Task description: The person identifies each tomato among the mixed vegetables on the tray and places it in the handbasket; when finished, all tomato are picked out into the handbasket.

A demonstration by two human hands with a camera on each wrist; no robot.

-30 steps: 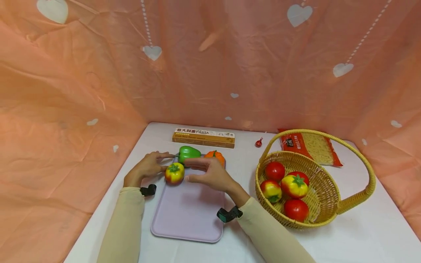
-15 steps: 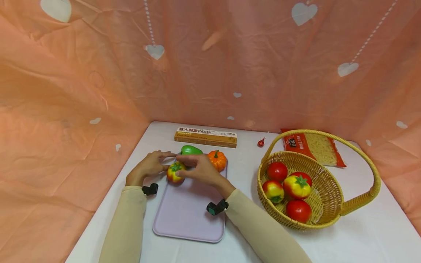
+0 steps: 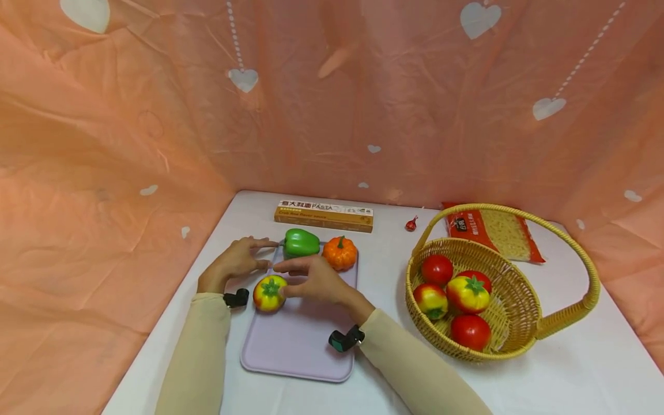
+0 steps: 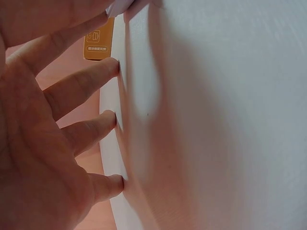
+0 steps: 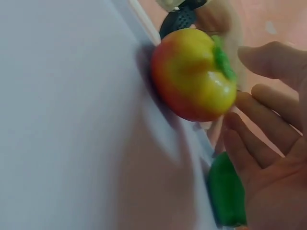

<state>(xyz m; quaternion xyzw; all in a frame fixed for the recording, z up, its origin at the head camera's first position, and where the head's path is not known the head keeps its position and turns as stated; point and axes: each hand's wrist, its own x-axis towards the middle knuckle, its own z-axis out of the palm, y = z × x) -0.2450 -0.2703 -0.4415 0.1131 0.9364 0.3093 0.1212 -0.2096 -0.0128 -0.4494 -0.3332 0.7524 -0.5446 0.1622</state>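
A yellow-and-red tomato [image 3: 267, 295] with a green calyx sits on the left edge of a lilac tray [image 3: 298, 351]. My right hand [image 3: 316, 281] is over the tray, just right of the tomato, fingers and thumb spread. In the right wrist view, its fingertips are close to the tomato [image 5: 192, 79] without curling round it; whether they touch is unclear. My left hand [image 3: 238, 258] rests at the tray's upper left, its fingertips [image 4: 112, 67] on the white tabletop. Its index finger reaches the stem of a green bell pepper [image 3: 301, 243]. Beside the pepper stands a small orange pumpkin [image 3: 340, 253].
Behind the tray lies a pasta box [image 3: 324, 218]. To the right, a wicker basket [image 3: 529, 311] with a tall handle holds several red and yellow-red tomatoes. A pasta bag [image 3: 498, 233] and a small red bulb-shaped item [image 3: 411, 223] lie at the back.
The yellow-and-red tomato has shifted along the tray's left edge towards me. My right hand went left over it, then came nearer me, uncovering the pepper and pumpkin. My left hand stayed nearly still.
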